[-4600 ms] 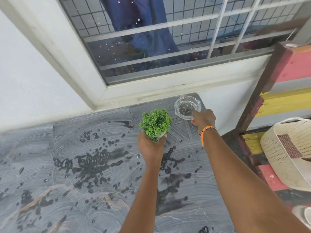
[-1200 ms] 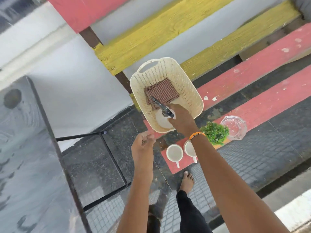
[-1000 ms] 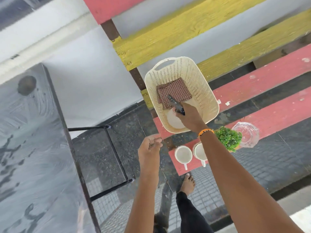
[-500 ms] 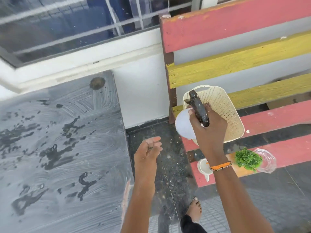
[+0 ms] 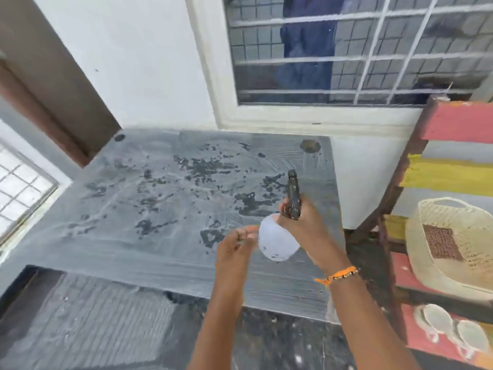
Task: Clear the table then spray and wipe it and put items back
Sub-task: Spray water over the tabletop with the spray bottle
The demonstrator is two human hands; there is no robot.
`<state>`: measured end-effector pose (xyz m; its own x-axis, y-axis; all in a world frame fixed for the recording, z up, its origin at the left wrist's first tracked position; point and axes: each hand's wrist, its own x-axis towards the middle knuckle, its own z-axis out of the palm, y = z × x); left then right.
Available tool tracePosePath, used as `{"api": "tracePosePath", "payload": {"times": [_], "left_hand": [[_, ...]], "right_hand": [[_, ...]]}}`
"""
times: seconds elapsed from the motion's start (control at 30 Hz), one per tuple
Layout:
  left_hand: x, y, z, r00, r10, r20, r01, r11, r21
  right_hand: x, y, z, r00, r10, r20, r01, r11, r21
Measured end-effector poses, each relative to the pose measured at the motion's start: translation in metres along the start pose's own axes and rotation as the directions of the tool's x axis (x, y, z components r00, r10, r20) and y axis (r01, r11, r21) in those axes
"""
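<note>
The right hand [image 5: 298, 222] is closed around the neck of a spray bottle [image 5: 277, 243], held above the near right part of the table [image 5: 106, 236]. The bottle's black nozzle head [image 5: 293, 194] projects upward out of the fist and points away from the person, toward the far edge of the table. The white rounded body of the bottle hangs below and to the left of the fist. An orange bracelet [image 5: 337, 275] sits on the right wrist.

The left hand [image 5: 234, 245] is loosely open, fingers slightly curled, just beside the left face of the bottle body. The frame is motion-blurred here, so whether the fingertips touch the bottle cannot be told.

The tabletop is grey, streaked with swirled smears and scattered with dark wet patches across its middle and far right area.

To the right, a painted bench [image 5: 453, 177] carries a cream basket [image 5: 426, 252] with a brown checked cloth [image 5: 441, 243] lying inside it. Two white cups [image 5: 450, 331] stand on the bench seat nearer the person, well apart from both hands.
</note>
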<state>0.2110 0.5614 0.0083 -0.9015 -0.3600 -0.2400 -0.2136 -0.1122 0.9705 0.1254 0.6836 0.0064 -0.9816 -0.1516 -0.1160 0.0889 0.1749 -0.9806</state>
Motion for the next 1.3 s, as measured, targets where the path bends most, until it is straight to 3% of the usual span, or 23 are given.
{"api": "tracePosePath", "payload": {"times": [0.13, 0.3, 0.4, 0.47, 0.53, 0.73, 0.97, 1.3], "left_hand": [[0.003, 0.012, -0.07, 0.992, 0.015, -0.127, -0.021, 0.999, -0.047], [0.017, 0.017, -0.144, 0.963, 0.012, -0.269, -0.033, 0.996, -0.077], [0.029, 0.017, -0.166, 0.962, -0.002, -0.274, -0.021, 0.996, -0.082], [0.047, 0.019, -0.184, 0.957, -0.008, -0.292, -0.022, 0.995, -0.097], [0.07, 0.023, -0.204, 0.951, -0.008, -0.309, -0.026, 0.994, -0.104], [0.142, 0.048, -0.255, 0.95, -0.014, -0.311, -0.001, 0.999, -0.05], [0.206, 0.054, -0.304, 0.944, -0.055, -0.324, 0.034, 0.997, -0.069], [0.293, 0.052, -0.384, 0.974, -0.196, -0.115, 0.201, 0.979, 0.034]], "right_hand": [[-0.001, -0.011, 0.07, 0.988, -0.101, 0.119, 0.118, 0.982, -0.148], [0.015, -0.028, 0.146, 0.935, -0.285, 0.21, 0.318, 0.937, -0.147], [0.021, -0.031, 0.18, 0.931, -0.357, 0.072, 0.361, 0.931, -0.056], [0.031, -0.031, 0.211, 0.968, -0.23, -0.097, 0.244, 0.952, 0.186], [0.044, -0.032, 0.242, 0.984, -0.104, -0.147, 0.148, 0.933, 0.328], [0.099, -0.05, 0.299, 0.994, 0.03, 0.108, -0.071, 0.915, 0.397], [0.158, -0.054, 0.344, 0.929, 0.116, 0.351, -0.244, 0.906, 0.345], [0.202, -0.073, 0.42, 0.922, 0.344, 0.176, -0.374, 0.91, 0.18]]}}
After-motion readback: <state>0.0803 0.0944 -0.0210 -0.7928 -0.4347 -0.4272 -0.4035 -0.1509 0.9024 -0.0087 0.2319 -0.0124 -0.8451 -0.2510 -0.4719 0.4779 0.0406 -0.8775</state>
